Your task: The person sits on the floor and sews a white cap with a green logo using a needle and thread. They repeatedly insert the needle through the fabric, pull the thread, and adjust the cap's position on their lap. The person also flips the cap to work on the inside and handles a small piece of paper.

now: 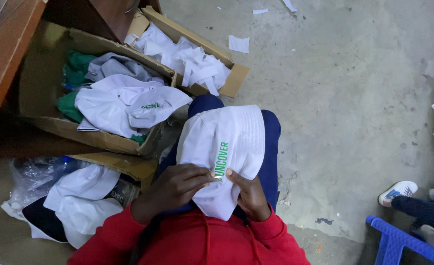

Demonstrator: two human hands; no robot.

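White soft cloth bucket hat (226, 147) with green lettering, draped over lap above concrete floor (354, 108): light, floppy, best pinched at brim; left hand (177, 186) and right hand (249, 194) both closed on its lower edge.

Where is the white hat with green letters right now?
In the head view, the white cloth bucket hat with green lettering lies on the person's lap, near centre, held by the left hand and right hand.

White bucket hat (226, 147) with green printed lettering, brim stitched in rows, lying crown-up on the lap, near centre, slightly crumpled.
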